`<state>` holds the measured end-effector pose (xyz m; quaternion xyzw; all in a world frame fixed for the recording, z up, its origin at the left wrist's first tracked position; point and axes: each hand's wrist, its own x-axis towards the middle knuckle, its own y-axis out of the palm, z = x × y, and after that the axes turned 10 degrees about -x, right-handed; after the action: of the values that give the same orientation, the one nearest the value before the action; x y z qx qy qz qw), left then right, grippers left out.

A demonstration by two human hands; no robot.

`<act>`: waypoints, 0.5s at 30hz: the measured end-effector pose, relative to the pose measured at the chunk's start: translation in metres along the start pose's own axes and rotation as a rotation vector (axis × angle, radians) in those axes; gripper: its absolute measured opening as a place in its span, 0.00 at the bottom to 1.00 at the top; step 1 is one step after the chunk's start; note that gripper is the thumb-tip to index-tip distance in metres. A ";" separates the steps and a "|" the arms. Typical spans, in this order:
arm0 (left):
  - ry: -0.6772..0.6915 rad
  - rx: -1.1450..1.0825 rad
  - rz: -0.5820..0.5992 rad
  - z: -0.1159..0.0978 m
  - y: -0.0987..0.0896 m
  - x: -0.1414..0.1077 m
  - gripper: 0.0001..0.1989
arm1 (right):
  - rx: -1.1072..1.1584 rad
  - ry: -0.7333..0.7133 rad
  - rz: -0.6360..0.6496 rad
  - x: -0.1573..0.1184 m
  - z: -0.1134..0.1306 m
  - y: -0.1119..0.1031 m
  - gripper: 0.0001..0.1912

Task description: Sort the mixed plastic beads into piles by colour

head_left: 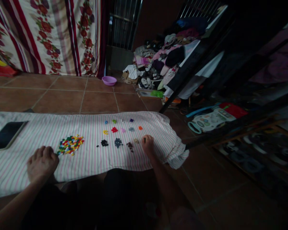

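Multicoloured pieces point(70, 144) lie heaped left of centre on the striped cloth point(91, 159), with smaller single-colour piles to the right. They look light, stiff and prone to scatter, best pinched singly by their sides. The left hand point(42, 162) rests palm-down beside the heap; the right hand point(148, 144) curls near tan pieces point(136, 140). Whether either grips anything, one cannot tell. Bare cloth separates heap from black pieces point(104, 143); the near edge runs close.

No text, label, brand, number or sign is legible. The screen of the tablet point(7, 135) shows no readable characters. Any markings on the toy panel point(212, 120) are too small and dim to read.
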<state>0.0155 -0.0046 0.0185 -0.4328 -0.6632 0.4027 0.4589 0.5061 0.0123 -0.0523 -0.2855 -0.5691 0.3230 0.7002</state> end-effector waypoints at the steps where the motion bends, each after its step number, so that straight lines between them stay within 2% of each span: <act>1: -0.002 0.006 0.010 0.000 0.000 0.000 0.12 | -0.023 0.022 -0.019 -0.002 -0.001 0.000 0.11; 6: -0.005 0.017 0.023 -0.001 -0.001 0.002 0.14 | -0.037 0.026 -0.029 -0.003 -0.003 -0.003 0.11; 11: -0.020 -0.037 0.015 -0.003 -0.004 0.001 0.13 | 0.055 -0.098 0.003 0.003 0.009 -0.011 0.13; 15: -0.020 -0.028 0.004 -0.005 -0.006 -0.001 0.13 | 0.140 -0.232 0.096 0.004 0.029 -0.011 0.14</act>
<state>0.0195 -0.0064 0.0251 -0.4365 -0.6723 0.3986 0.4456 0.4794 0.0091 -0.0356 -0.2234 -0.6079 0.4260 0.6317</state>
